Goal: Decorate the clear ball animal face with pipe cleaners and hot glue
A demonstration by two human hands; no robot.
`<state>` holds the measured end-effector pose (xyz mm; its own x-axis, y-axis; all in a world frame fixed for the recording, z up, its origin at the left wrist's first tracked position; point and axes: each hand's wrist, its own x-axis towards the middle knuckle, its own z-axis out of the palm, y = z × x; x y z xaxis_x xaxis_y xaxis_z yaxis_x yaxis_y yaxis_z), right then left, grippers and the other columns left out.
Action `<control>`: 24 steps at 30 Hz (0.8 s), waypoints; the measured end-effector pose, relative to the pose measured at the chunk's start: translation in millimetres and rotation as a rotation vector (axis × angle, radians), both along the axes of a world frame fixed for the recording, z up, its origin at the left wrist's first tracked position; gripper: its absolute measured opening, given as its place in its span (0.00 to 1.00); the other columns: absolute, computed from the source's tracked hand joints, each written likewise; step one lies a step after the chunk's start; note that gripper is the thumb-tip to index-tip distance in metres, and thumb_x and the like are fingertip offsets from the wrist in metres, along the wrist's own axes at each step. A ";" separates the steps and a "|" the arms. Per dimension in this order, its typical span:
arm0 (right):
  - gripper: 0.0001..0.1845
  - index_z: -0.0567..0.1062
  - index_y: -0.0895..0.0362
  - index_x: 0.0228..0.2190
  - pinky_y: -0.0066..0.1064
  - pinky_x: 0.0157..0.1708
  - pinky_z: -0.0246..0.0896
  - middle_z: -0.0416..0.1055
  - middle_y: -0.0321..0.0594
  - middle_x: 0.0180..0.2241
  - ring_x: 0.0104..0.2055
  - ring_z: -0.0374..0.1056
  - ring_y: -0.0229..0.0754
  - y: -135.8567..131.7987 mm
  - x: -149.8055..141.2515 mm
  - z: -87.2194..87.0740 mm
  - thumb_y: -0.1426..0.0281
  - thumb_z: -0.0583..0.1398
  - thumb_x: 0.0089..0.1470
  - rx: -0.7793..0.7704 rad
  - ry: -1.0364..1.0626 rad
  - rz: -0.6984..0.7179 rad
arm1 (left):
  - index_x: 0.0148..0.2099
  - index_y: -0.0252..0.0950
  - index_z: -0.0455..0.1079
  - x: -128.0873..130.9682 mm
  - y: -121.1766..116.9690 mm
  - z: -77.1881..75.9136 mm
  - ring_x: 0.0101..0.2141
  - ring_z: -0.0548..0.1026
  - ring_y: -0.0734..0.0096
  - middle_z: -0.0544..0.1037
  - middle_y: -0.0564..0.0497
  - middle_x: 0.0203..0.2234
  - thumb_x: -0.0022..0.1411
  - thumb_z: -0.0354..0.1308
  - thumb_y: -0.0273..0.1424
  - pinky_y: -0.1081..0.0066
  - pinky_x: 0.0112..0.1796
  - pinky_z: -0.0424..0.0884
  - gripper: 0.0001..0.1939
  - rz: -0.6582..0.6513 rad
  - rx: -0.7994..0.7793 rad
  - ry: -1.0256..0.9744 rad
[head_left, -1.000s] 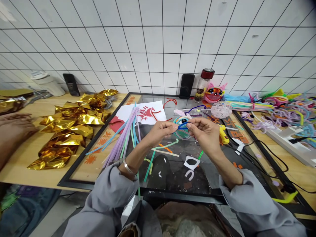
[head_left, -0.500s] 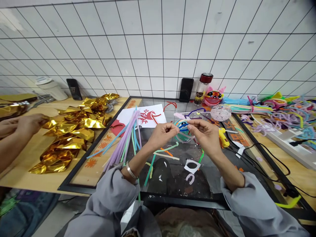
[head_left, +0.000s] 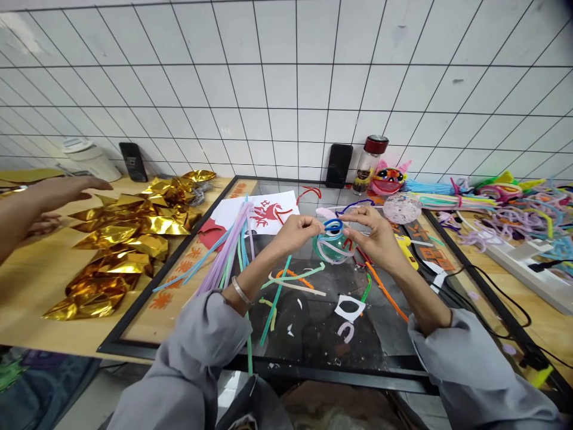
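A blue pipe cleaner (head_left: 332,224), curled into a small ring, is between my two hands over the table. My left hand (head_left: 298,233) pinches its left side between thumb and forefinger. From the right, the thumb and forefinger of my right hand (head_left: 370,236) close on the other side of the ring. Just beneath lies a round green object (head_left: 330,251) wrapped with pale pipe cleaners; my fingers hide part of it. An orange pipe cleaner (head_left: 387,291) runs below my right wrist, and a yellow glue gun (head_left: 406,251) lies beside that wrist.
Pipe cleaners (head_left: 224,254) lie bundled on my left by white paper (head_left: 280,203). A co-worker's hand (head_left: 67,194) is over gold foil pieces (head_left: 114,257). At the back stand a phone (head_left: 339,166) and a bottle (head_left: 367,167). Cables run to a power strip (head_left: 528,269).
The blue pipe cleaner shows more clearly as a ring, with my right hand shifted slightly. An orange pipe cleaner now shows below my right wrist. The co-worker's hand has lifted off the gold foil.
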<state>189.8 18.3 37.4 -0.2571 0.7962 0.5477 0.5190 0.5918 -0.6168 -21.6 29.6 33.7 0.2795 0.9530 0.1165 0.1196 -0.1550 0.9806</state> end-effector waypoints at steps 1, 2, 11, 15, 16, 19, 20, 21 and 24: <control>0.12 0.83 0.51 0.40 0.44 0.47 0.63 0.71 0.43 0.38 0.45 0.67 0.49 1.0 0.5 -0.4 0.66 0.64 0.53 -0.001 -0.001 0.002 | 0.25 0.32 0.72 0.8 0.6 -1.5 0.28 0.70 0.73 0.74 0.53 0.22 0.50 0.60 0.35 0.71 0.35 0.65 0.10 0.003 -0.001 0.007; 0.12 0.83 0.51 0.40 0.44 0.47 0.63 0.71 0.43 0.38 0.45 0.67 0.49 1.9 0.9 -0.6 0.66 0.64 0.53 -0.002 -0.004 0.005 | 0.25 0.32 0.72 1.5 1.1 -2.7 0.27 0.69 0.73 0.73 0.54 0.21 0.51 0.60 0.36 0.71 0.34 0.65 0.11 0.005 -0.004 0.017; 0.11 0.84 0.50 0.38 0.45 0.45 0.62 0.71 0.43 0.37 0.44 0.67 0.50 8.4 3.1 -5.2 0.68 0.63 0.53 -0.009 -0.061 -0.002 | 0.23 0.33 0.70 3.5 2.7 -6.1 0.27 0.69 0.72 0.73 0.54 0.20 0.49 0.61 0.38 0.71 0.34 0.65 0.13 0.004 -0.035 0.019; 0.11 0.84 0.50 0.38 0.46 0.46 0.61 0.71 0.43 0.38 0.44 0.67 0.51 10.1 3.0 -7.0 0.68 0.63 0.53 -0.013 -0.090 -0.010 | 0.21 0.33 0.69 3.0 3.4 -8.7 0.26 0.68 0.73 0.72 0.54 0.19 0.48 0.62 0.38 0.71 0.33 0.64 0.13 0.011 -0.037 0.026; 0.11 0.83 0.50 0.39 0.46 0.46 0.61 0.71 0.43 0.38 0.45 0.67 0.51 10.1 3.0 -7.1 0.68 0.63 0.53 -0.011 -0.100 -0.011 | 0.21 0.33 0.70 3.1 3.5 -9.2 0.26 0.68 0.74 0.72 0.54 0.19 0.48 0.62 0.37 0.71 0.33 0.64 0.12 0.009 -0.040 0.023; 0.11 0.83 0.50 0.39 0.46 0.47 0.61 0.70 0.43 0.38 0.45 0.67 0.51 9.2 2.2 -7.2 0.69 0.63 0.54 -0.002 -0.124 -0.011 | 0.23 0.33 0.72 3.7 3.2 -9.7 0.27 0.69 0.74 0.74 0.53 0.21 0.48 0.60 0.36 0.72 0.33 0.64 0.11 0.014 -0.059 0.014; 0.12 0.83 0.50 0.40 0.46 0.47 0.61 0.70 0.43 0.38 0.45 0.67 0.51 8.7 1.7 -7.3 0.69 0.63 0.54 0.002 -0.128 -0.013 | 0.24 0.33 0.73 3.8 2.9 -9.6 0.27 0.70 0.73 0.75 0.53 0.22 0.48 0.60 0.36 0.72 0.34 0.64 0.11 0.017 -0.066 0.013; 0.12 0.83 0.50 0.40 0.46 0.47 0.61 0.71 0.43 0.38 0.45 0.67 0.51 8.3 1.0 -7.4 0.70 0.62 0.54 0.006 -0.131 -0.015 | 0.24 0.33 0.74 4.0 2.6 -9.5 0.28 0.70 0.73 0.76 0.53 0.22 0.48 0.60 0.35 0.72 0.34 0.65 0.10 0.019 -0.071 0.011; 0.12 0.83 0.51 0.39 0.45 0.47 0.61 0.71 0.43 0.38 0.45 0.67 0.51 7.3 -0.9 -7.6 0.70 0.62 0.54 0.010 -0.139 -0.023 | 0.24 0.33 0.74 4.2 1.7 -9.0 0.28 0.71 0.73 0.76 0.52 0.22 0.48 0.60 0.35 0.72 0.35 0.65 0.09 0.022 -0.085 0.008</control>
<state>188.9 25.6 29.8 -0.3131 0.7975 0.5157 0.6123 0.5846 -0.5323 -17.4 31.4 24.6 0.2586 0.9654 0.0331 0.1298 -0.0687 0.9892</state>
